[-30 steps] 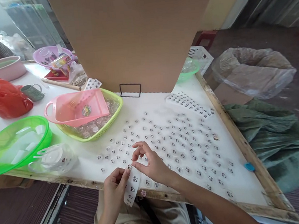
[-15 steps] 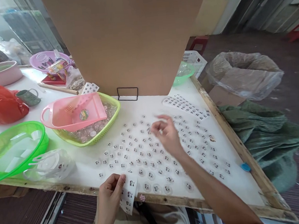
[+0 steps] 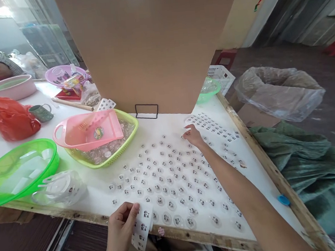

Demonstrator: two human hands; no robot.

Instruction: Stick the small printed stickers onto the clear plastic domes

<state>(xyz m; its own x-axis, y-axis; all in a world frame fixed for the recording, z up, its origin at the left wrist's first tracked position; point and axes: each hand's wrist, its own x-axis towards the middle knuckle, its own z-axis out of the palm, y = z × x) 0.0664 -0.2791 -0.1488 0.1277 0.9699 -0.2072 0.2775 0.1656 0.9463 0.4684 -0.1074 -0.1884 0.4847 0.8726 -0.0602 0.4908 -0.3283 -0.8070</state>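
My left hand [image 3: 124, 230] pinches a white strip of panda stickers [image 3: 142, 226] between thumb and fingers at the table's front edge. My right hand [image 3: 192, 136] reaches far across the table, low over its surface, thumb and forefinger together. A small panda sticker [image 3: 183, 137] shows at those fingertips; whether it touches a disc beneath I cannot tell. Many clear round discs [image 3: 190, 222], each bearing a panda print, lie spread over the white tabletop. Beyond my right hand lies a larger sheet of panda stickers [image 3: 211, 126]. My right forearm hides some discs.
A yellow-green basket [image 3: 106, 161] of clear pieces carries a pink scoop tray [image 3: 98, 134]. Left of it are a green basin [image 3: 4, 200], a plastic bag [image 3: 62, 188], a red bag [image 3: 10, 119] and a mug [image 3: 41, 113]. A large cardboard panel [image 3: 152, 52] stands behind. A wooden rim [image 3: 264, 160] edges the table.
My right hand has moved farther away and slightly right, lowering toward the table. My left hand keeps hold of the sticker strip in nearly the same place. The view has shifted a little.
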